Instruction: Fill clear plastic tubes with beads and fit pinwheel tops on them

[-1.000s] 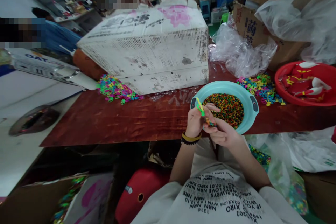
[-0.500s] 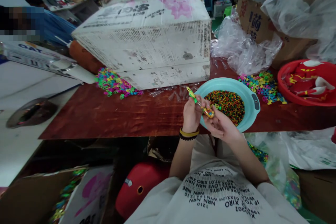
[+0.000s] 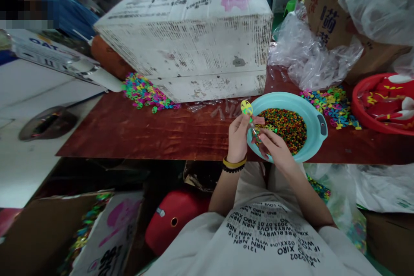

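Both my hands meet over the near left rim of a light-blue basin of small multicoloured candy balls. My left hand is closed around the upper part of a small clear candy tube; a yellow spoked wheel with a green piece below it tops the tube. At the tube's lower end, the fingers of my right hand are closed, partly hiding it. A second yellow-green wheel shows just above my right fingers; whether they hold it, I cannot tell.
Behind the hands stands a large white carton, with clear empty tubes along its base. Colourful plastic wheel pieces lie in a left pile and a right pile. A red basin is far right. Another person's blue sleeve shows upper left.
The yellow wheel has turned from edge-on to face the camera as the tube tilts between my hands. The whole view has shifted slightly.
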{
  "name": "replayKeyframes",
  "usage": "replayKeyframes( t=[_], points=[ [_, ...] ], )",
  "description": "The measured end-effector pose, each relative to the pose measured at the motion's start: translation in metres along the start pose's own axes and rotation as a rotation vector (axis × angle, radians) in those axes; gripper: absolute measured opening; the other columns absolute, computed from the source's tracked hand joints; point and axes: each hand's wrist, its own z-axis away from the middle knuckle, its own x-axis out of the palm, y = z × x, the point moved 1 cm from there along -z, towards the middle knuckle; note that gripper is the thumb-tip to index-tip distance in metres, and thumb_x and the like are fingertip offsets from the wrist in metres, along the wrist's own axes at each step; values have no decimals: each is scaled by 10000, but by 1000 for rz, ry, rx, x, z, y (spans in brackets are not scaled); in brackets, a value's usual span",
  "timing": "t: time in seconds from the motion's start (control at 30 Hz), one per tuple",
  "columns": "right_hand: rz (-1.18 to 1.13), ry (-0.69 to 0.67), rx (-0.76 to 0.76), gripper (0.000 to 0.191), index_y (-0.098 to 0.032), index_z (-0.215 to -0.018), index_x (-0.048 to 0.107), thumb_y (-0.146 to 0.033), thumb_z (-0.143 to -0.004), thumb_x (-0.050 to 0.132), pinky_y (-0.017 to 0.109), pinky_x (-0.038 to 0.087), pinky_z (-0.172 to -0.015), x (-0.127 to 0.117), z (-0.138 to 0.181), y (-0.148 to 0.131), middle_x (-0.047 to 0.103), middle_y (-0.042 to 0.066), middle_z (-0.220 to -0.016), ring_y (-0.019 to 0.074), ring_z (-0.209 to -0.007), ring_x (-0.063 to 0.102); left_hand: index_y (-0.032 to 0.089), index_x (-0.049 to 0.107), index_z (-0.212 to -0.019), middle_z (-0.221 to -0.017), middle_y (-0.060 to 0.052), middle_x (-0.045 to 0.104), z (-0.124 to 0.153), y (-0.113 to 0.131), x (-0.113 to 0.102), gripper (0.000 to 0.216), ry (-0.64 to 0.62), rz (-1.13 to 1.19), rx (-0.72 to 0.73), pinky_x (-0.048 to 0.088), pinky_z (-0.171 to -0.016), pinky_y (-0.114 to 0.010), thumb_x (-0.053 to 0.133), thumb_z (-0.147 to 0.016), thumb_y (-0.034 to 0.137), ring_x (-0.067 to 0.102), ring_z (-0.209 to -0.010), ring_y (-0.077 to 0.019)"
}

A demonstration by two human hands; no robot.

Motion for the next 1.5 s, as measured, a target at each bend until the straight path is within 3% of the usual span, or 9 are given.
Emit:
replayKeyframes(
  t=[0.13, 0.27, 0.37, 0.57, 0.73, 0.87, 1.17, 1.3, 1.5],
  points=[
    [431, 243, -302, 421, -201, -1235, 657, -519, -959, 674, 367, 602, -775, -8, 1, 14, 745, 116, -1087, 225, -860, 710, 169, 714, -866, -869, -61, 813, 1, -11, 11, 392, 196, -48, 107, 623, -794, -316, 910, -781, 497, 796, -811, -205],
    [561, 328, -386, 308, -206, -1188, 590, -444, -995, 615, 427, 612, -917, -13, 4, 31, 722, 161, -1186, 273, -1074, 725, 190, 639, -831, -757, -8, 769, -7, -13, 19, 382, 426, -146, 185, 572, -662, -268, 937, -753, 417, 780, -708, -190],
    [688, 350, -398, 280, -199, -1222, 581, -392, -1020, 570, 415, 600, -905, -37, -3, 33, 722, 156, -1186, 270, -1045, 724, 200, 601, -836, -757, -9, 761, -19, -6, 16, 369, 453, -167, 264, 564, -631, -259, 860, -845, 463, 780, -695, -183],
    [1510, 190, -322, 317, -89, -1220, 711, -116, -973, 516, 511, 515, -996, -137, -69, -5, 700, 229, -1170, 359, -1100, 627, 196, 608, -831, -786, -30, 783, -23, -13, -13, 459, 373, -289, 354, 617, -644, -306, 832, -829, 596, 758, -628, -179],
    [2044, -288, -229, 317, -5, -1042, 758, -12, -983, 446, 461, 479, -970, -162, -117, -19, 694, 279, -1149, 371, -1163, 605, 200, 583, -809, -762, -31, 782, 0, -31, -27, 501, 344, -382, 285, 615, -624, -310, 827, -810, 638, 749, -583, -182],
    [2041, -642, -163, 304, 2, -991, 771, 42, -965, 471, 397, 491, -903, -155, -126, -7, 736, 261, -1114, 312, -1044, 679, 217, 505, -769, -707, -16, 760, 16, -30, -37, 517, 331, -414, 300, 599, -604, -299, 854, -787, 598, 732, -550, -177],
    [1745, -989, -152, 335, -2, -1070, 763, 142, -910, 507, 296, 492, -999, -155, -99, 23, 764, 207, -1189, 192, -1101, 714, 225, 472, -811, -680, 12, 752, 29, -23, -59, 428, 367, -409, 333, 600, -606, -277, 820, -829, 473, 698, -517, -148],
    [1507, -990, -111, 377, -56, -1084, 783, 121, -844, 553, 334, 524, -1030, -153, -90, 26, 780, 180, -1175, 233, -1105, 730, 209, 526, -783, -664, 0, 743, 32, -31, -55, 418, 331, -429, 281, 596, -598, -280, 806, -834, 515, 686, -507, -147],
    [1300, -783, -10, 365, -175, -1212, 782, -114, -856, 726, 358, 578, -967, -165, -92, 25, 796, 88, -1140, 253, -1027, 750, 178, 691, -794, -742, -47, 784, 34, -37, -58, 432, 163, -372, 283, 647, -677, -335, 823, -824, 589, 747, -615, -192]
  ],
)
